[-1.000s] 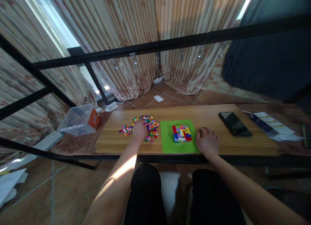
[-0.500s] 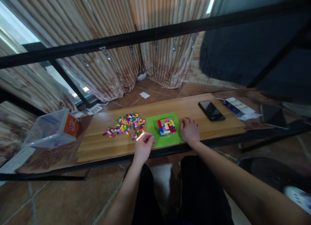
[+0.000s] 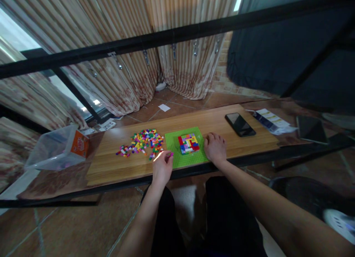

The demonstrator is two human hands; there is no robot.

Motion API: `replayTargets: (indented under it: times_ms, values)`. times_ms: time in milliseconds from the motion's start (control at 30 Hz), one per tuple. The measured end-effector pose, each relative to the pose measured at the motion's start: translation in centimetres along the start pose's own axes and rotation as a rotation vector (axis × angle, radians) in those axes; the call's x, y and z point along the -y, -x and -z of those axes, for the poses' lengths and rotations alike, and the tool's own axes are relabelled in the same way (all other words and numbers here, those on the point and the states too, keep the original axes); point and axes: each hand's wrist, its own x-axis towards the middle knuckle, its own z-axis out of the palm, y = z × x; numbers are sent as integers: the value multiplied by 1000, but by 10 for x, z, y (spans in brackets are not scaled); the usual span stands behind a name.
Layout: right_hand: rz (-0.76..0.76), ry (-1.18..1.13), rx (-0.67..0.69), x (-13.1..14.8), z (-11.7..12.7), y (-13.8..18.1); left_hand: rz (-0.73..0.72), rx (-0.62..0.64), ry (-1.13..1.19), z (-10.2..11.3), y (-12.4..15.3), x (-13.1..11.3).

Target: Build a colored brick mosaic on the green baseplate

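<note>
A small magenta brick [image 3: 171,154] is pinched in the fingertips of my left hand [image 3: 162,165], over the left front part of the green baseplate [image 3: 181,163]. On the plate stands a low square block of many-coloured bricks [image 3: 189,144], with red, yellow, white, blue and purple showing. My right hand [image 3: 215,148] rests at the plate's right edge, fingers curled, and what they hold, if anything, is hidden. Left of the plate, just beyond my left hand, lies a loose pile of small coloured bricks [image 3: 146,139].
The wooden board [image 3: 116,172] lies on a narrow table. A black phone [image 3: 240,124] and printed papers [image 3: 273,121] lie to the right, with a dark tablet-like slab [image 3: 311,129] beyond. A clear plastic box [image 3: 52,149] stands at the left. A black bar [image 3: 155,42] crosses above the table.
My left hand has turned slightly, and the magenta brick at its fingertips now shows more clearly. My right hand stays by the plate's edge. The whole view has shifted a little.
</note>
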Motion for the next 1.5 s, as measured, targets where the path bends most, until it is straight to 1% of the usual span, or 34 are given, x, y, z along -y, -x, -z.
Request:
replayTargets:
  times_ms: [67,133,233,367,433,500,567,633,733,833,933,1067,1300,1500]
  values:
    - [-3,4,0,0,0,0,-1,-29,-170,12,0,4]
    - [-2,4,8,0,0,0,33,-33,-306,21,-2,9]
    - [-4,1,12,0,0,0,71,-42,-417,28,-9,19]
    - [-11,4,8,1,2,0,71,-69,-424,31,-18,29]
    - [-11,2,13,1,2,-1,56,-84,-365,31,-18,28]
    - [-11,0,20,1,1,-1,-4,-91,-273,30,-14,22]
    - [-11,0,23,1,1,-1,-95,-84,-181,25,-9,11]
    - [-8,-1,19,1,1,-1,-175,-54,-127,16,-5,-4]
    - [-3,-7,6,1,1,-1,-260,40,-97,-6,-4,-30]
    - [-2,-8,-5,2,1,0,-332,118,-99,-30,-10,-54]
    - [-3,-7,5,2,1,-1,-341,136,-151,-49,-18,-66]
    - [-8,-10,8,2,1,-1,-352,97,-262,-62,-28,-67]
    - [-8,-29,14,3,3,-1,-402,90,-339,-68,-33,-63]
    - [-9,-33,13,3,4,-1,-399,15,-360,-73,-29,-63]
